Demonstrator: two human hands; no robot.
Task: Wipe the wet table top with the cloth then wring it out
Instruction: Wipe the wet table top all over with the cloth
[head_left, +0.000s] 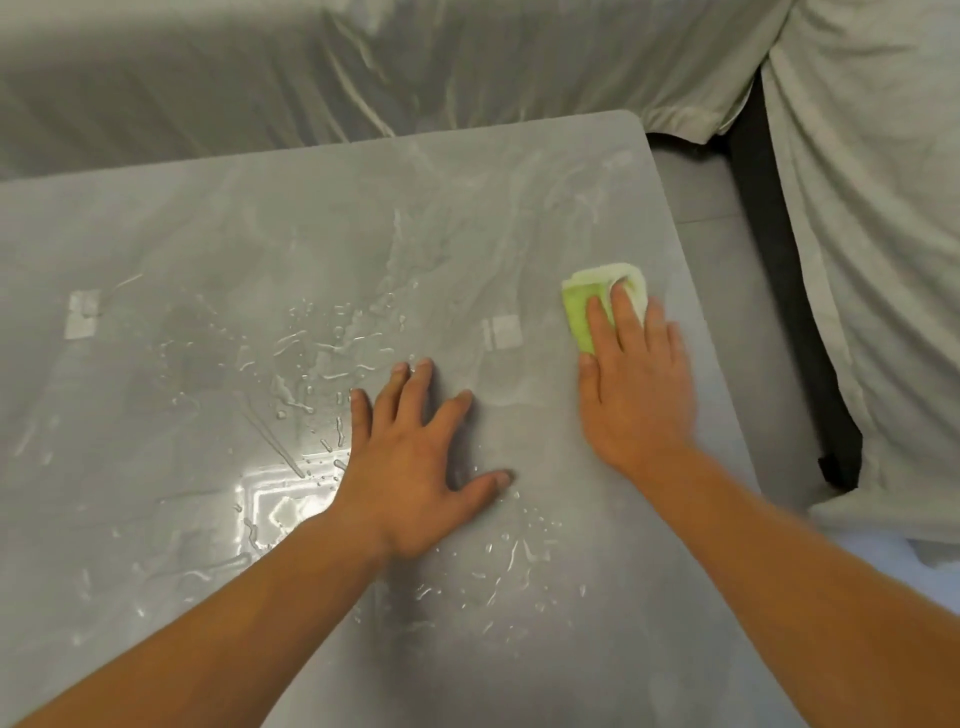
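Inspected grey table top (260, 234): glossy, wet, with droplets and streaks (311, 358) across centre and near edge. Noted pale draped sheeting (311, 67) behind and to right. Found left hand (415, 457) flat on wet surface, fingers spread, holding nothing. Found right hand (636, 384) laid over folded green-and-white cloth (582, 317), fingers straight and close together, pressing it against table near right edge. Recorded slight blur on right hand.

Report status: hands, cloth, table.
Right hand presses cloth by right edge of table. Left hand flat on table. Droplets centre and near side. Nothing blocking.
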